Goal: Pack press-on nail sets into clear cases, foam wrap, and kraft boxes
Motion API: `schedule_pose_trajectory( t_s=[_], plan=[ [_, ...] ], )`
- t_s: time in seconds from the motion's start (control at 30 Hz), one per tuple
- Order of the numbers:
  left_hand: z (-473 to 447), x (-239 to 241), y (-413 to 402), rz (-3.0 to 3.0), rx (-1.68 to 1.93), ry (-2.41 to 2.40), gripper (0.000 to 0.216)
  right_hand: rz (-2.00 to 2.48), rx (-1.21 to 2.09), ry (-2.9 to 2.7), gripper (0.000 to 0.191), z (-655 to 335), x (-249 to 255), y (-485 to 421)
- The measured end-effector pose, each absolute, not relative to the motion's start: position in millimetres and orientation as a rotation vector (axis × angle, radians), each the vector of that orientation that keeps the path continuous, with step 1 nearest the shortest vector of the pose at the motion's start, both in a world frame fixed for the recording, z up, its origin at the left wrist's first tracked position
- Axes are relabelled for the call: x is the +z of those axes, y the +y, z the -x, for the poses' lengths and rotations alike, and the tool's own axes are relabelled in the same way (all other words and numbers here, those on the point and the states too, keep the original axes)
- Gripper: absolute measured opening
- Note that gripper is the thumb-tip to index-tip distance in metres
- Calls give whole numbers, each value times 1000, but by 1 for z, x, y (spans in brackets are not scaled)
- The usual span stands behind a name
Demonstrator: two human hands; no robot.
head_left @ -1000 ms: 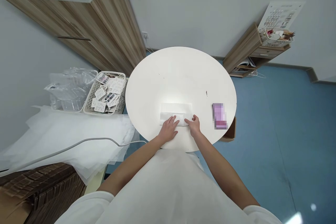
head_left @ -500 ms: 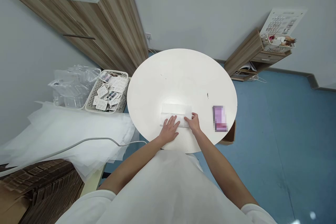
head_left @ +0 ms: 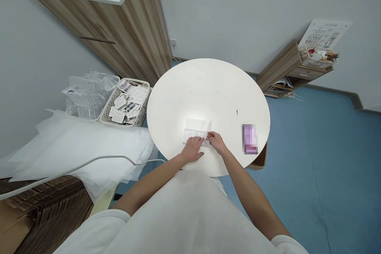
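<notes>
A folded white wrapping sheet (head_left: 195,127), thin and soft-looking, lies near the front edge of the round white table (head_left: 205,83). Whether anything is inside it I cannot tell. My left hand (head_left: 192,150) rests on its lower edge with fingers stretched out, pressing it down. At the right end of the sheet, my right hand (head_left: 216,141) pinches its edge, which is folded inward and slightly raised there. Further right on the table sits a purple-pink item (head_left: 250,139), blurred in the picture.
To the left are a white basket (head_left: 102,121) of small cards, clear plastic packaging (head_left: 86,95) and a pile of white sheets (head_left: 98,137) with a grey cable (head_left: 98,159) across it. A cardboard box (head_left: 260,158) stands under the table's right edge.
My right hand has moved slightly left, folding the sheet's right end inward, so the sheet looks narrower. My left hand remains on the sheet. The view has shifted a little.
</notes>
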State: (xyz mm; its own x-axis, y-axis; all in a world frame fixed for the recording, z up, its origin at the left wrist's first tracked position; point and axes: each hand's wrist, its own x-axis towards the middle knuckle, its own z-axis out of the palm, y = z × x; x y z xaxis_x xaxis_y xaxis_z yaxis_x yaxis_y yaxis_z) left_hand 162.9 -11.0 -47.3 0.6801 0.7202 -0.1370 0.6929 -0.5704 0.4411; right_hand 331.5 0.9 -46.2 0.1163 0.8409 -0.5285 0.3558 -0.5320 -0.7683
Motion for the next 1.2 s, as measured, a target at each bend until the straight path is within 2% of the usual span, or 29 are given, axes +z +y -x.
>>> schedule_pose_trajectory(
  t_s=[0.17,0.33,0.57,0.77,0.9,1.0,1.1,1.2],
  plan=[
    [-164,-40,-11,-2453,132,1068,74,2045,1233,-1481,34,-323,-40,0],
    [-168,-39,-7,-2548,50,964,62,2203,1020,-1761,41,-311,-40,-3],
    [-148,-46,-2,-2683,-61,822,58,1832,1021,-2013,56,-339,-45,-21],
    [-139,-52,-8,-2558,-12,895,65,1838,969,-2158,61,-331,-53,-25],
    [-133,-47,-36,-2166,177,1191,57,1890,997,-2054,61,-324,-56,-23],
    [-130,-44,-60,-1589,352,1468,56,1918,1031,-2009,61,-324,-57,-22],
    [-135,-45,-63,-958,468,1591,64,1916,1061,-1970,62,-325,-57,-20],
    [-145,-50,-39,-567,627,1717,74,1894,1090,-1944,63,-326,-57,-19]
  ],
)
